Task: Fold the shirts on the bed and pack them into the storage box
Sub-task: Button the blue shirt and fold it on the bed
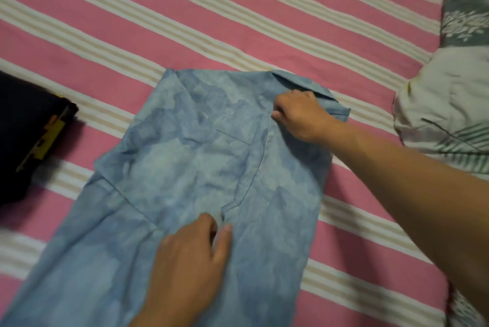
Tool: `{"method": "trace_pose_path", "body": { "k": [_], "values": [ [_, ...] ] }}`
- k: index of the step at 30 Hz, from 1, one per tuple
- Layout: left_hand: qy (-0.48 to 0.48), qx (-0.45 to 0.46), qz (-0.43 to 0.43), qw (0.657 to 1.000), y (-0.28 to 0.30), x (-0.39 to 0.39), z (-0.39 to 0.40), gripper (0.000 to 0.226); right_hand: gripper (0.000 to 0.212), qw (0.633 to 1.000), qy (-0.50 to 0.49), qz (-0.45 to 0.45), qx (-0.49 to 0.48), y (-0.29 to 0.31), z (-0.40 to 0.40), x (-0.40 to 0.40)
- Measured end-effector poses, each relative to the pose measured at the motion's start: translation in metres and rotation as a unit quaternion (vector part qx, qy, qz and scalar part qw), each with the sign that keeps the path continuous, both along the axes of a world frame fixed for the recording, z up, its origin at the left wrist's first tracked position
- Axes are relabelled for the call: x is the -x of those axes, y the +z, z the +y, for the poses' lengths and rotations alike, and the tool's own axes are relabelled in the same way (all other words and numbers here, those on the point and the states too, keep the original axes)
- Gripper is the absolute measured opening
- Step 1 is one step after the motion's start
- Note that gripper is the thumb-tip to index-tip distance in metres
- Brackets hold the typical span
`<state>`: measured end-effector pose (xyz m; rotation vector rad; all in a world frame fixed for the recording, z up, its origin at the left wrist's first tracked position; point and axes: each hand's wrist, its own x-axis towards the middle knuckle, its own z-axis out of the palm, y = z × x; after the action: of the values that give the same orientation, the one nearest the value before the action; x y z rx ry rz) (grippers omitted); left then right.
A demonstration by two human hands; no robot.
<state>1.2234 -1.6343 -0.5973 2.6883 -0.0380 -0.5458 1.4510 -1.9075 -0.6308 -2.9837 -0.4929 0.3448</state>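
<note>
A light blue mottled shirt (185,167) lies flat on the pink and white striped bed (185,22), collar at the far right, its sides folded inward. My right hand (299,114) sits just below the collar with curled fingers pinching the front edge of the cloth. My left hand (193,255) lies lower on the shirt's middle, thumb and forefinger pinching a small fold near the placket. The storage box is out of sight.
A dark folded garment with a yellow print (29,130) lies at the left edge. A white pillow with a green leaf pattern (444,114) sits at the right, and a grey-green patterned cloth (465,1) is in the top right corner.
</note>
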Motion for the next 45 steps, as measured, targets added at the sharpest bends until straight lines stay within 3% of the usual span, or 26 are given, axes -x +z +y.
{"method": "trace_pose_path", "body": {
  "k": [2,5,8,10,12,14,18,22,26,29,31,34,37,40,43,45],
  "values": [
    [0.002,-0.035,0.009,0.999,-0.006,0.027,-0.009,0.036,0.02,0.999,-0.005,-0.025,-0.028,-0.001,0.015,-0.006],
    [0.091,-0.05,-0.017,0.994,-0.02,0.042,-0.006,0.031,0.023,0.999,0.012,-0.053,-0.007,-0.014,0.024,-0.003],
    [0.155,-0.077,-0.149,0.974,-0.033,0.046,-0.024,0.03,0.028,0.997,-0.009,-0.079,0.02,-0.028,0.022,0.01],
    [0.055,-0.042,-0.211,0.975,-0.033,0.055,-0.043,0.049,0.034,0.992,-0.04,-0.119,0.02,-0.023,0.024,0.016],
    [-0.051,-0.024,-0.19,0.98,-0.045,0.062,-0.047,0.056,0.042,0.984,-0.059,-0.169,0.01,-0.01,0.026,0.03],
    [-0.063,-0.043,-0.144,0.987,-0.063,0.063,-0.039,0.061,0.051,0.976,-0.081,-0.201,0.0,0.001,0.022,0.056],
    [-0.073,-0.037,-0.112,0.99,-0.075,0.062,-0.033,0.064,0.067,0.978,-0.172,-0.104,0.048,0.0,-0.014,0.096],
    [-0.069,-0.049,-0.116,0.99,-0.081,0.062,-0.037,0.064,0.07,0.978,-0.19,0.023,0.079,-0.039,-0.052,0.072],
    [-0.066,-0.052,-0.105,0.991,-0.081,0.061,-0.039,0.065,0.066,0.965,-0.248,-0.033,0.078,-0.025,-0.031,0.064],
    [-0.064,-0.042,-0.11,0.991,-0.079,0.06,-0.04,0.066,0.066,0.99,-0.085,-0.11,0.001,-0.005,0.028,0.079],
    [-0.068,-0.044,-0.103,0.991,-0.078,0.06,-0.039,0.066,0.068,0.997,0.027,-0.065,0.015,-0.021,0.055,0.087],
    [-0.107,-0.03,-0.09,0.99,-0.072,0.057,-0.028,0.067,0.073,0.997,0.017,0.012,0.079,-0.046,0.059,0.081],
    [-0.127,-0.015,-0.111,0.985,-0.055,0.061,0.001,0.063,0.069,0.996,0.021,-0.003,0.084,-0.027,0.069,0.075],
    [0.029,-0.041,-0.161,0.986,-0.034,0.071,0.064,0.059,0.053,0.989,0.125,-0.074,0.012,0.003,0.099,0.041],
    [0.177,-0.11,-0.136,0.969,-0.032,0.09,0.146,0.071,0.075,0.968,0.248,-0.028,0.009,0.022,0.164,-0.023],
    [0.203,-0.136,-0.087,0.966,-0.033,0.099,0.18,0.084,0.085,0.953,0.292,0.036,0.071,0.032,0.21,-0.06]
  ]
}}
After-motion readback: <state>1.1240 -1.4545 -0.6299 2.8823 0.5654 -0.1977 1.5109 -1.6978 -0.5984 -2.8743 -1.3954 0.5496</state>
